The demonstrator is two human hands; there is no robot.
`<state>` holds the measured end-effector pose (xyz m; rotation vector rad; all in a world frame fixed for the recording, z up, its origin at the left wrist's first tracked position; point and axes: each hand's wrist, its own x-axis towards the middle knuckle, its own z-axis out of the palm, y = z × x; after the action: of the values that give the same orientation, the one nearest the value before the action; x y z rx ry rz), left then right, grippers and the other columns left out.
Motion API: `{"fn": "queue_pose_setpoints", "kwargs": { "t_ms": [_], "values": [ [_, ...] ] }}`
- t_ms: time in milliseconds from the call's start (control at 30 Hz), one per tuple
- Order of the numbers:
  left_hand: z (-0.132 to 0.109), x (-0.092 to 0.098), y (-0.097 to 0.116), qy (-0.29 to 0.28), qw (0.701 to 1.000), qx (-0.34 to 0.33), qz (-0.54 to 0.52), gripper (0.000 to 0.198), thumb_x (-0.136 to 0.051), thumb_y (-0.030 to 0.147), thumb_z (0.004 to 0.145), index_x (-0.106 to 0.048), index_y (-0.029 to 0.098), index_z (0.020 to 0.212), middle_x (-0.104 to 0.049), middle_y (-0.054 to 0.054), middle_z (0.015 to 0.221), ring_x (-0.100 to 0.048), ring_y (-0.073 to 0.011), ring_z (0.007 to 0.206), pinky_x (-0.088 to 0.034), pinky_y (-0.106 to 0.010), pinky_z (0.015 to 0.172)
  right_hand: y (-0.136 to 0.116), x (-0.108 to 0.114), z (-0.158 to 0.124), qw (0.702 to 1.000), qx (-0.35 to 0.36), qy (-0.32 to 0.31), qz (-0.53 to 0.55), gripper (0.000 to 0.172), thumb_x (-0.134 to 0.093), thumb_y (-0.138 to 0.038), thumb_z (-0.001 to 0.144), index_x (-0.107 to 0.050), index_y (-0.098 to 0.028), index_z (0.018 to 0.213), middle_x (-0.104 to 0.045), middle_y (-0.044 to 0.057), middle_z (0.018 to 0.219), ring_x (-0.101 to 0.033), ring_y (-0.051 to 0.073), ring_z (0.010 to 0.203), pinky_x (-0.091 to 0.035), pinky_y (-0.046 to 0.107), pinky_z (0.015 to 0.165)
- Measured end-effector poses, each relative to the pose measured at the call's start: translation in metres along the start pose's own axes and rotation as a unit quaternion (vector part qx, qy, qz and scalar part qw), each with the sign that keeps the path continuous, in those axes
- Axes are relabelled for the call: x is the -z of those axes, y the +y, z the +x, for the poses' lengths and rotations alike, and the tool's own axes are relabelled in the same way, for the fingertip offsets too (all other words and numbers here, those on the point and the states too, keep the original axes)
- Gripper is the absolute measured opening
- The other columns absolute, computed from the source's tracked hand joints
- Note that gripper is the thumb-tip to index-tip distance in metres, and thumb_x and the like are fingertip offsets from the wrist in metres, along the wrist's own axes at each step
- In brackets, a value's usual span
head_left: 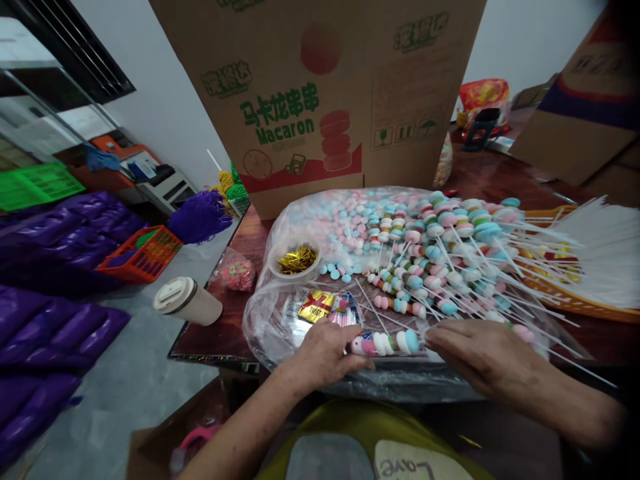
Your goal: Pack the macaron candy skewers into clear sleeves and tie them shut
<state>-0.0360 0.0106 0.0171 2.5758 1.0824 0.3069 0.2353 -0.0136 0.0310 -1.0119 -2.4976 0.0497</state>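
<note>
My left hand [327,353] grips the left end of a marshmallow skewer [384,343], with pink, white, green and blue pieces in a row; it lies level near the table's front edge. My right hand [475,350] is just past the skewer's blue end, fingers pressed together; what they pinch, if anything, is hidden. Beyond both hands lies a heap of similar marshmallow skewers [440,267] with white sticks pointing right. A pack of printed wrappers [320,305] with gold "TWIST TIE" lettering sits above my left hand. A bowl [271,259] holds gold twist ties [297,259].
Clear plastic sheeting [263,327] covers part of the wooden table [235,343]. A big cardboard box [320,153] stands behind loose marshmallows [345,220]. A lidded cup [193,303] is at the left edge. An orange basket [575,303] holding white sticks is right. Purple bags [55,340] lie left.
</note>
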Motion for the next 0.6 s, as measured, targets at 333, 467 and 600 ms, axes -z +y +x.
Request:
{"fn": "queue_pose_setpoints", "kwargs": {
  "t_ms": [333, 467, 600],
  "values": [
    [0.003, -0.018, 0.002, 0.066, 0.996, -0.035, 0.044, 0.041, -0.058, 0.055, 0.071, -0.060, 0.015, 0.082, -0.063, -0.005, 0.068, -0.058, -0.0186, 0.064, -0.040, -0.028, 0.061, -0.004, 0.005, -0.002, 0.996, -0.009, -0.080, 0.045, 0.016, -0.036, -0.018, 0.088, -0.050, -0.019, 0.079, -0.056, 0.001, 0.065, -0.051, 0.012, 0.056, -0.030, 0.025, 0.051],
    [0.008, -0.013, 0.009, -0.024, 0.996, 0.043, -0.072, 0.046, -0.063, 0.059, 0.063, -0.060, 0.016, 0.081, -0.058, 0.001, 0.063, -0.054, -0.0140, 0.062, -0.038, -0.022, 0.056, -0.004, 0.001, 0.002, 0.996, 0.026, -0.059, -0.063, 0.019, -0.035, -0.009, 0.083, -0.053, -0.018, 0.083, -0.056, 0.002, 0.066, -0.049, 0.014, 0.058, -0.029, 0.028, 0.053],
    [0.011, -0.002, 0.016, -0.166, 0.927, 0.125, -0.312, 0.048, -0.067, 0.055, 0.060, -0.059, 0.015, 0.086, -0.053, 0.005, 0.064, -0.049, -0.0094, 0.057, -0.036, -0.018, 0.052, -0.009, 0.002, 0.003, 0.982, 0.137, -0.049, -0.116, 0.019, -0.038, -0.010, 0.083, -0.054, -0.018, 0.090, -0.056, 0.002, 0.069, -0.047, 0.016, 0.061, -0.030, 0.031, 0.059]
  ]
}}
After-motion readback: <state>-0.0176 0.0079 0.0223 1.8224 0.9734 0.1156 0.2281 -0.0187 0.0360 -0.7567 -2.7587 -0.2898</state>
